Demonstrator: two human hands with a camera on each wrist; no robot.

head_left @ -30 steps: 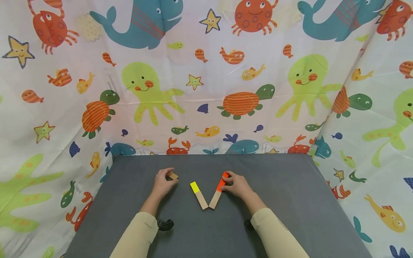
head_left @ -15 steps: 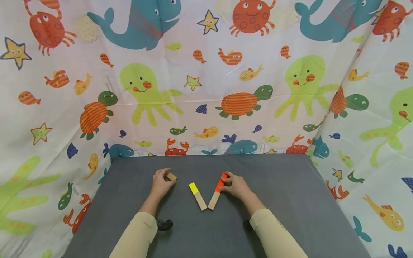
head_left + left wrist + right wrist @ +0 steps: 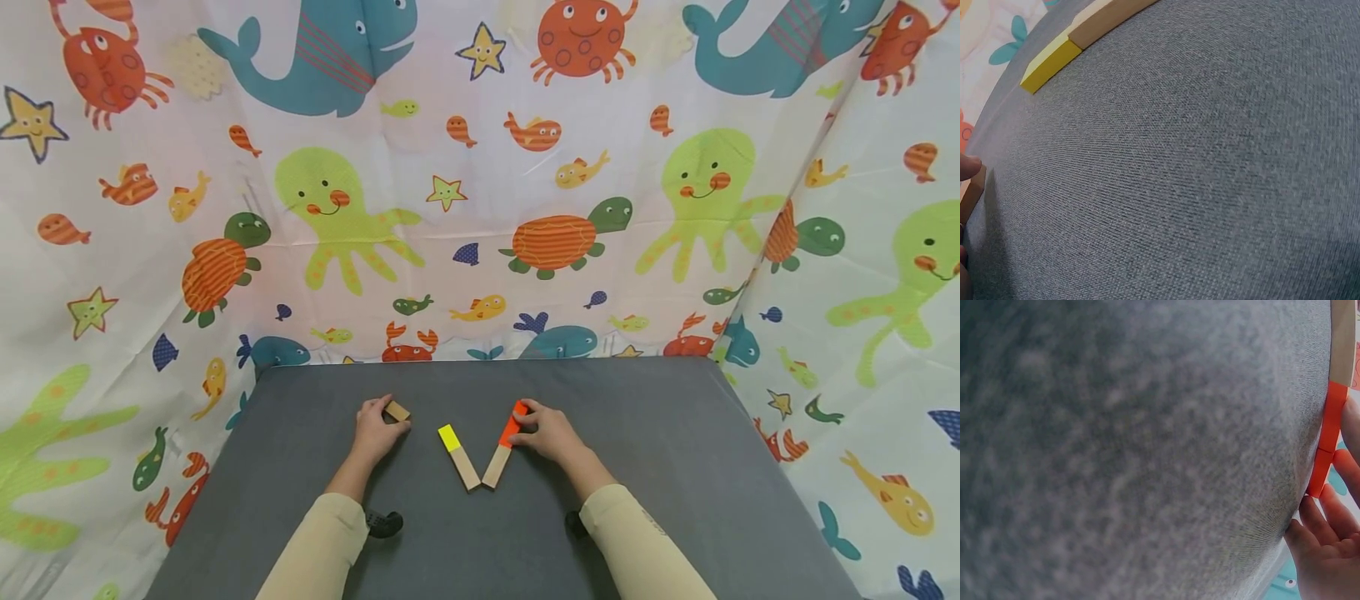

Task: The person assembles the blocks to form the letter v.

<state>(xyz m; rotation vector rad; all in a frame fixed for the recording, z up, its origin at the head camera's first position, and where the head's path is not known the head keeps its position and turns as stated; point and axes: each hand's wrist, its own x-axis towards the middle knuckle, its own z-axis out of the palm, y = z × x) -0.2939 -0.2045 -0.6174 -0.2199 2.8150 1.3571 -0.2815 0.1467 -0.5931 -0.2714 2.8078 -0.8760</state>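
My left hand (image 3: 375,432) holds a small plain wooden block (image 3: 397,411) between thumb and fingers at the left of the grey table. In the left wrist view only parts of that hand and block show at the left edge. My right hand (image 3: 551,431) pinches the orange blocks (image 3: 514,423); a seam between two of them shows in the right wrist view. They continue the line of a plain wooden block (image 3: 497,467), the right arm of a V. A yellow block (image 3: 449,437) and another plain wooden block (image 3: 465,468) form the left arm. The V's lower ends nearly meet.
A grey cloth covers the table (image 3: 480,550). Behind it and at the sides hangs a white curtain (image 3: 465,225) printed with sea animals. Dark wrist straps with cameras (image 3: 384,524) sit at the sleeve cuffs.
My left fingers have shifted slightly, so more of the small wooden block shows. The right hand and the V of blocks stay as they were; the head view has drifted a little.
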